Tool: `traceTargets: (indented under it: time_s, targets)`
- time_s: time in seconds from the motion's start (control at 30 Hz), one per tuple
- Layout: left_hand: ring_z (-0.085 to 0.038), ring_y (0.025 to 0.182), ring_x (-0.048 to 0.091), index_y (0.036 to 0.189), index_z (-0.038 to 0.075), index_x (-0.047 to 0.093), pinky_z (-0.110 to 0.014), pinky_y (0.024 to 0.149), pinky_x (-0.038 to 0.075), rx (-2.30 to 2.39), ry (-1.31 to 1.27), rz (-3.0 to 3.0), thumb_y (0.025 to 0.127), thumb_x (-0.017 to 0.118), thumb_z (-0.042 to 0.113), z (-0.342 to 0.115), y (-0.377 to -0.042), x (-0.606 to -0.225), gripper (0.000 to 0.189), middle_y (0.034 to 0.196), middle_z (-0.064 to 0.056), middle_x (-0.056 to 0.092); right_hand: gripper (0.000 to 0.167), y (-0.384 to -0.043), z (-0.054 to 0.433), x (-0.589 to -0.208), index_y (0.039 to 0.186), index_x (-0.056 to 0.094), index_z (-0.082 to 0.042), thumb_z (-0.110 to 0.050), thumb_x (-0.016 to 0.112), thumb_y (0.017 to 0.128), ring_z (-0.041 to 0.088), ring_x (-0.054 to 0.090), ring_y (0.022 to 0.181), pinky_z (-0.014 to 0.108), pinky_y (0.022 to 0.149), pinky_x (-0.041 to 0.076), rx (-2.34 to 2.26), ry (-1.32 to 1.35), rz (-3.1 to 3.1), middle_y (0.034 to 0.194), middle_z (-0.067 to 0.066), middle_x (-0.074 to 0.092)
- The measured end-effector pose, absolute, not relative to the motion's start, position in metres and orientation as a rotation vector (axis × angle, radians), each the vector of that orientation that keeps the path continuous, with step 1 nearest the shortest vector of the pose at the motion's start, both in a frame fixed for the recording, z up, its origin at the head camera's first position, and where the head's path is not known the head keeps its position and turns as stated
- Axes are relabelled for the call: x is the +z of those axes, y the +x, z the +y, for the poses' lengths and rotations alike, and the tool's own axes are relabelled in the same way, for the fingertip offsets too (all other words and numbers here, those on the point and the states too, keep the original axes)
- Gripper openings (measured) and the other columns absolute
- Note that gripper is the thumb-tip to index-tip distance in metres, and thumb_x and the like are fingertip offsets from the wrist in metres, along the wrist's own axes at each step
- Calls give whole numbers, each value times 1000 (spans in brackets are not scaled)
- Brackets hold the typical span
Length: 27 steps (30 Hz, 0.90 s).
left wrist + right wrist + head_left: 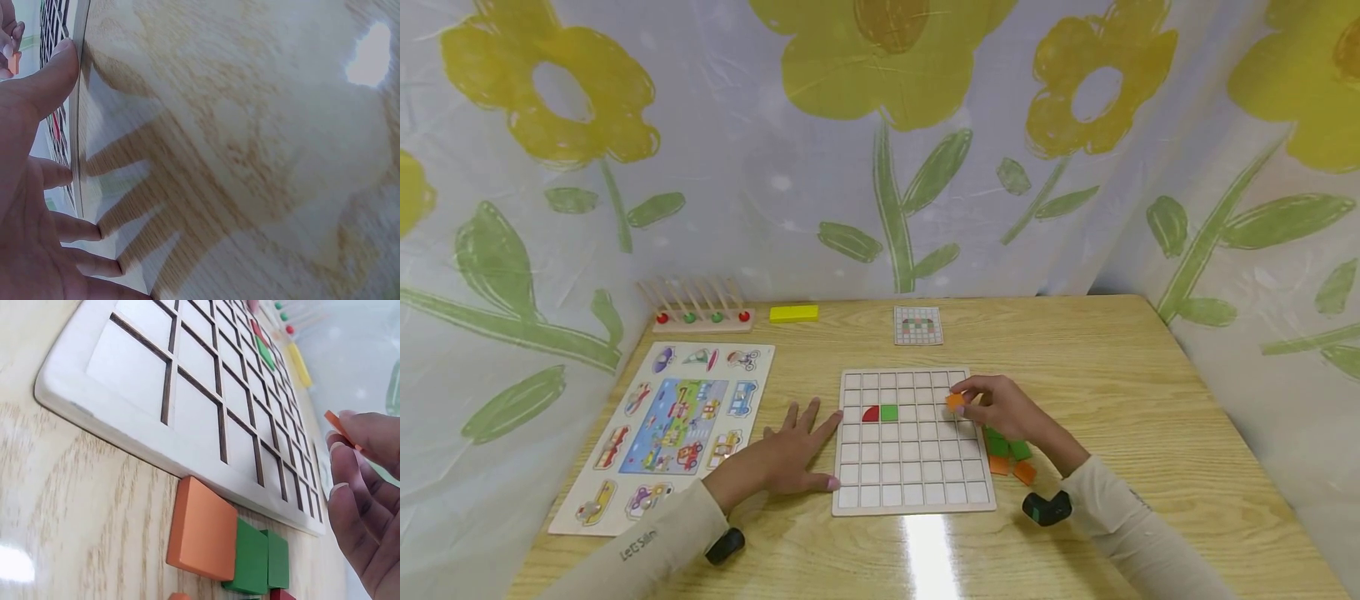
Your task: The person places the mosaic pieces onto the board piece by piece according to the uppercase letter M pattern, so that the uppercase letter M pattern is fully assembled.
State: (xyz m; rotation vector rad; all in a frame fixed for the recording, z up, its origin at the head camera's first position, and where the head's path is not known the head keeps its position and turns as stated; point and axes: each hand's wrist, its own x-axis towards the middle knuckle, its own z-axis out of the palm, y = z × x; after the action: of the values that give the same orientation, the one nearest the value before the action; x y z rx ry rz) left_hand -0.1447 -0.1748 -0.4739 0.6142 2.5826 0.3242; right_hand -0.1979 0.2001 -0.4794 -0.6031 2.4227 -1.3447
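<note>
A white grid board (891,475) with square recesses lies on the table in front of me. In one of its rows a red quarter-round tile (871,414) sits beside a green square tile (889,412). My right hand (1003,408) pinches an orange square tile (955,402) between thumb and fingers, over the board's right side. With fingers spread, my left hand (793,454) rests at the board's left edge, the thumb (62,53) against it. Right of the board lie loose green tiles (247,556) and orange tiles (203,531), with a bit of dark red showing.
Behind the board lies a small pattern card (918,326). A yellow block (793,313) and a peg rack with beads (703,323) stand at the back left. A picture knob puzzle (752,360) covers the table's left side. A flowered curtain (737,208) hangs behind.
</note>
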Motion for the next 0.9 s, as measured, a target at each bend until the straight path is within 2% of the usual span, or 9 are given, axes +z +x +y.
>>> traceTargets:
  time_s: [0.23,0.47,0.73,0.9]
  targets:
    - [-60,147,8,163,19,18,-84,97,28,312,620,2589,87,64,67,-175,-145,-474,101,166,-28,7,30,-197,197,-483,126,65,3,-8,65,98,27,62,63,26,54,48,-1341,-639,2411,102,18,66]
    - [-61,147,8,163,19,18,-84,96,29,320,622,2584,86,65,66,-175,-145,-475,101,166,-28,7,28,-197,191,-485,126,66,1,-7,64,98,21,61,63,25,60,52,-1324,-638,2406,99,14,65]
    - [-60,147,8,163,19,18,-84,96,29,319,618,2581,87,65,66,-176,-145,-475,101,166,-28,7,27,-199,180,-485,124,67,-4,-10,67,97,13,55,60,23,57,49,-1317,-639,2407,96,10,63]
    - [-59,148,7,163,20,17,-83,97,28,312,613,2579,87,65,66,-175,-145,-475,101,166,-27,6,27,-200,175,-485,123,67,-3,-9,67,96,14,57,62,24,58,49,-1322,-641,2401,96,9,64]
